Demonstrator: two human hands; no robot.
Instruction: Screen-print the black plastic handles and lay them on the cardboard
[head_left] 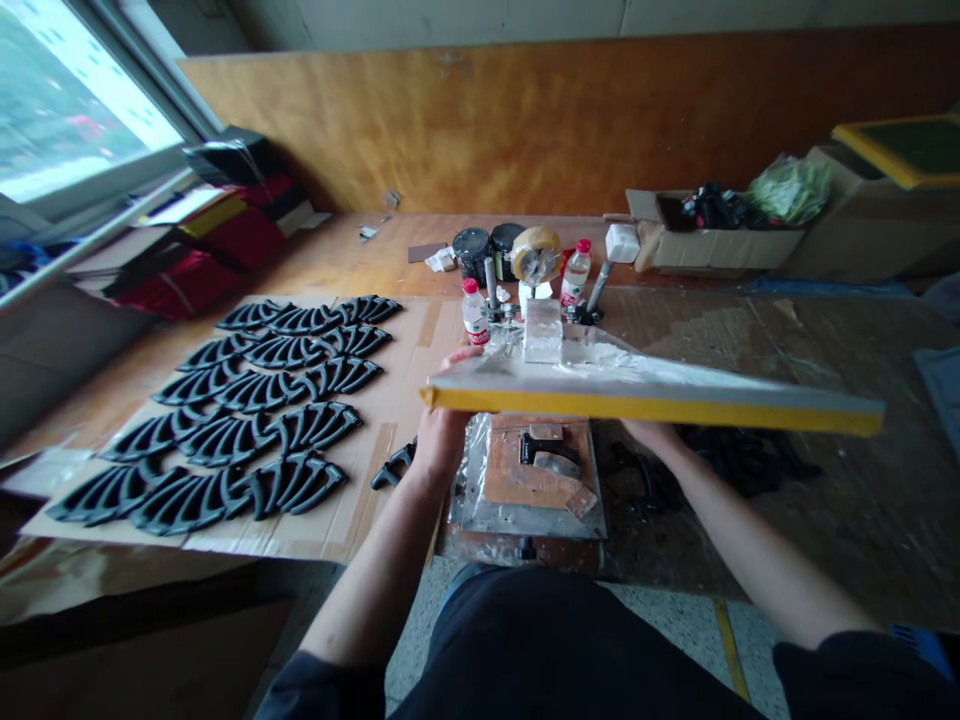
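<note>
A wide frame with a yellow edge is raised and tilted over the bench, white paste smeared on its upper face. My left hand grips the frame near its left end, fingertips showing over the top. My right hand is under the middle of the frame, its fingers hidden. Below, a black plastic part lies on a brown board over a metal plate. A wrapped block stands at the frame's back edge.
Rows of black fan-shaped parts lie on cardboard at left. Behind the frame stand two red-capped bottles, black jars and a tape roll. More black parts lie right; an open carton stands back right.
</note>
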